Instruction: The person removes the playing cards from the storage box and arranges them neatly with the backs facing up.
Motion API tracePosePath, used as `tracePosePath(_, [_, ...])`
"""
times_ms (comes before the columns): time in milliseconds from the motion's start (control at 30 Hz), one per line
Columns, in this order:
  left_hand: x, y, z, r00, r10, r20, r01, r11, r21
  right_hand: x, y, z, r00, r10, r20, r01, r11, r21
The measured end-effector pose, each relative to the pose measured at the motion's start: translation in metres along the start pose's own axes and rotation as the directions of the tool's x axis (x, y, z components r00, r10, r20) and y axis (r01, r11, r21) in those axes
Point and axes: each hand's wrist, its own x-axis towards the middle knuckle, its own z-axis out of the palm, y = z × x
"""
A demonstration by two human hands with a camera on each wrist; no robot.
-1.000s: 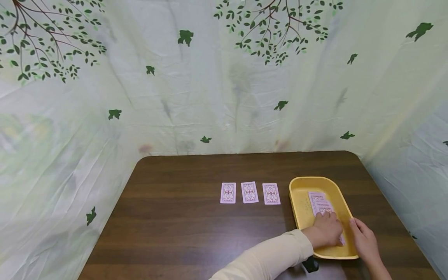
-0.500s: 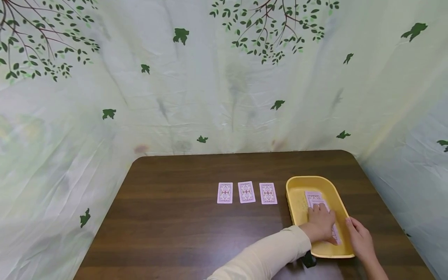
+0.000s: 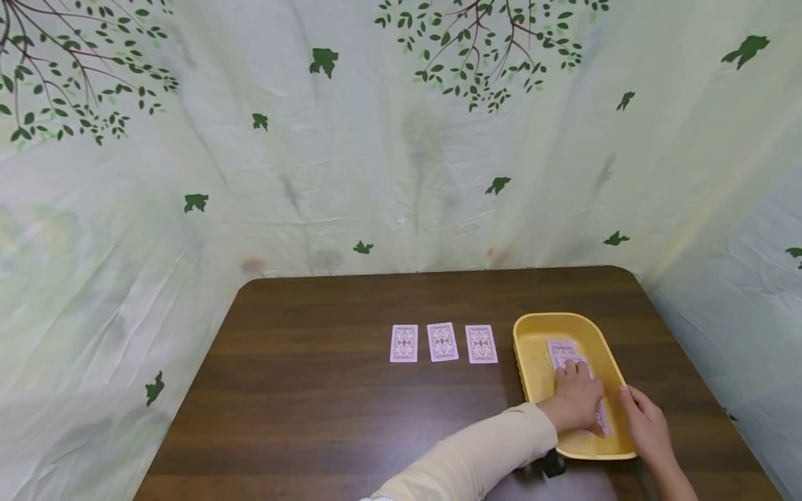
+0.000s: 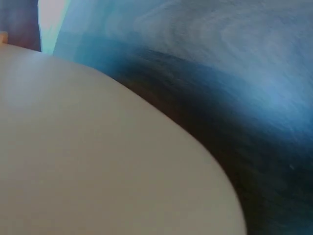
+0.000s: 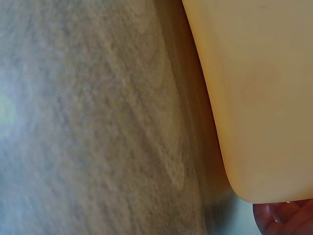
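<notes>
Your left hand (image 3: 575,398) has fingers spread over cards (image 3: 562,350) in the tray (image 3: 537,362), can't tell if pinching; right hand (image 3: 648,424) grips its right side; three singles (image 3: 443,342) left of tray; hard pressing could drag several, slack grip could let tray skid.

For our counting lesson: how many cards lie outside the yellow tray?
3, in a row left of the yellow tray: left card, middle card and right card. The sleeve could hide more; cards in the tray, partly covered by the left hand, aren't counted.
</notes>
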Motion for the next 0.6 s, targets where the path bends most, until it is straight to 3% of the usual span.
tracePosePath(300, [-0.0037,0.0013,0.0006,0.999,0.044,0.003,-0.044,0.998,-0.049,-0.0007,-0.0006,0.0008,1.000,0.001,0.010,0.000,1.000,-0.012])
tracePosePath(600, [-0.0041,0.0018,-0.0032,0.994,0.094,0.051,-0.090,0.993,-0.075,-0.0026,0.0006,0.0004,0.999,-0.040,0.003,0.040,0.999,-0.023])
